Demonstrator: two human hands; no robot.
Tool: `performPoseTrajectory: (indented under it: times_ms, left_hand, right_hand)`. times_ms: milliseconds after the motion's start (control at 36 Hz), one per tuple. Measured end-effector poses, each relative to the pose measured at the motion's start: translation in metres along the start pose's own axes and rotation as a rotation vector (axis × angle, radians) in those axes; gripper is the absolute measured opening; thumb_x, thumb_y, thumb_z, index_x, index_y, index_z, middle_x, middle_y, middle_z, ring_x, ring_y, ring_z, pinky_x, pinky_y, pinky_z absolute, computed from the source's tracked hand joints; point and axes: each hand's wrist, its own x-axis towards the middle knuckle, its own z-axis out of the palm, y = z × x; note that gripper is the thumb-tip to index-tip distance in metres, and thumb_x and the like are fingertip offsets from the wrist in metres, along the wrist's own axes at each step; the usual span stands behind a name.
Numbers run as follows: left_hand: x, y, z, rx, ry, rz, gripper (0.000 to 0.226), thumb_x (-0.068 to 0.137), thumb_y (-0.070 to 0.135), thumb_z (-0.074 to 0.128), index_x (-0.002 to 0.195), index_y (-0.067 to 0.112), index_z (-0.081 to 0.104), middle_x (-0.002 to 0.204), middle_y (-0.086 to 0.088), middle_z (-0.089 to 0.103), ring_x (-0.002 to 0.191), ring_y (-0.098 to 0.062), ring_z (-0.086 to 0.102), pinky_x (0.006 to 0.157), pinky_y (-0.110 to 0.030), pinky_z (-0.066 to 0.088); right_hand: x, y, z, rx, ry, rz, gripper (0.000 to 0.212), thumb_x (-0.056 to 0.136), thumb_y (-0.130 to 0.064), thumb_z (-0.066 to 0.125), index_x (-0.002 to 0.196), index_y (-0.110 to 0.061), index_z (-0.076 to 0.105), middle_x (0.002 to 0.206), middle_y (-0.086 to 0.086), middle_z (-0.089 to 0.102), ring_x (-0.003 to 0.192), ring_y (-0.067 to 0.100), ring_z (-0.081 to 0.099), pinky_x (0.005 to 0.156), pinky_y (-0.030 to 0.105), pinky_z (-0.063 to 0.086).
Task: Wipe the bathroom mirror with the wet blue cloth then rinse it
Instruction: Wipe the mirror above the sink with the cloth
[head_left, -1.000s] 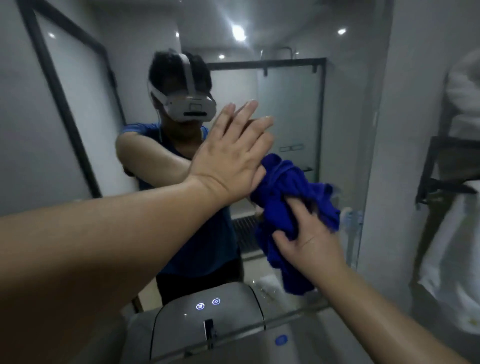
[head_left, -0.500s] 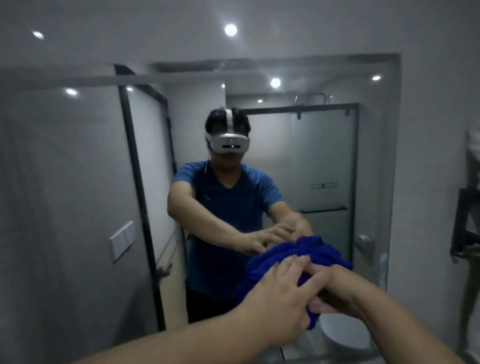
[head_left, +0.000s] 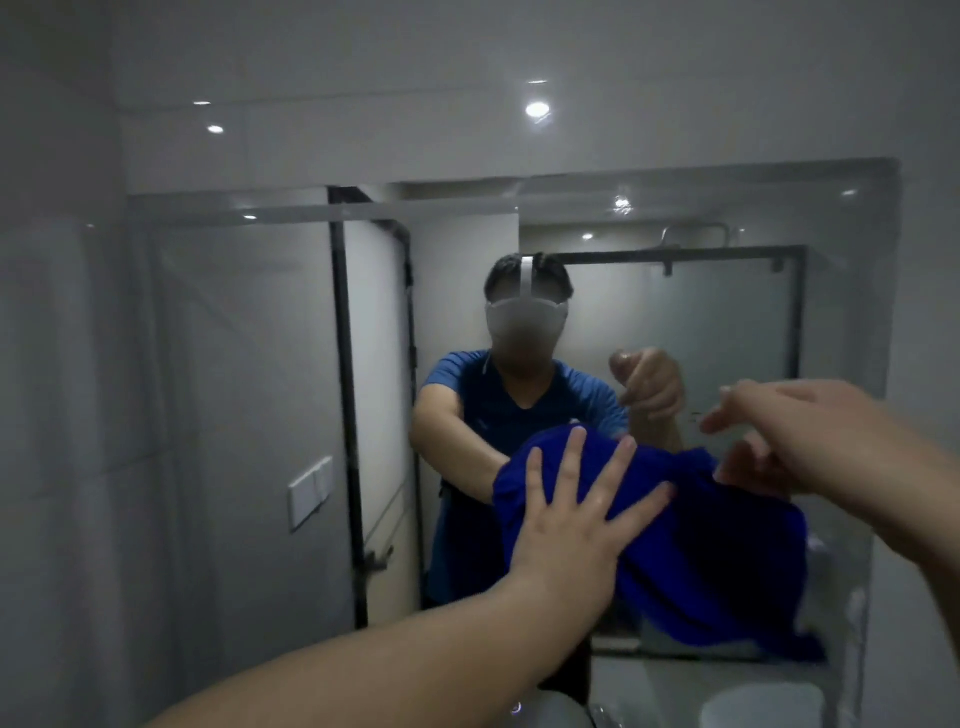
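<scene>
Left hand (head_left: 566, 525) lay flat with fingers spread wide, palm pressing the blue cloth (head_left: 701, 540) against the mirror (head_left: 234, 415); it pinned the cloth rather than gripped it. Right hand (head_left: 795, 441) was loosely open above and to the right of the cloth, fingers curled partway, holding nothing that could be seen; whether its lower fingers touched the cloth's top right edge could not be told. The cloth sat bunched low on the right half of the glass, a loose tail hanging towards the mirror's bottom edge.

Handling, as judged: soft, limp fabric, heavier for being wet, and likely to slide down the slick glass if palm pressure eases. The hanging tail may drag and leave streaks. Best taken by the bunched middle under a flat palm for wiping; for rinsing, gather the whole wad in a fist so no corner trails. Mirror is rigid and fragile, so broad even pressure suits it, not fingertips
</scene>
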Motion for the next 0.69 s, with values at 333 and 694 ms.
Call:
performPoseTrajectory:
  times_ms: [333, 694]
  left_hand:
    - [-0.041, -0.251, -0.113, -0.086, 0.385, -0.702, 0.091, 0.100, 0.018, 0.051, 0.170, 0.044, -0.001, 0.181, -0.005, -0.013, 0.162, -0.052, -0.008, 0.126, -0.078, 0.005]
    - [-0.158, -0.196, 0.011, 0.006, 0.089, -0.339, 0.092, 0.095, 0.061, 0.060, 0.170, 0.044, 0.009, 0.181, -0.002, 0.001, 0.163, -0.053, 0.007, 0.128, -0.073, 0.010]
  right_hand:
    - [-0.018, 0.068, 0.150, -0.165, 0.235, -0.544, 0.031, 0.078, -0.001, 0.078, 0.092, -0.028, 0.069, 0.091, -0.005, 0.065, 0.086, 0.025, 0.062, 0.080, 0.041, 0.053]
    - [0.024, -0.066, 0.220, -0.148, 0.359, -0.818, 0.019, 0.081, -0.023, 0.060, 0.096, -0.020, 0.071, 0.098, 0.002, 0.063, 0.099, 0.028, 0.055, 0.091, 0.048, 0.047]
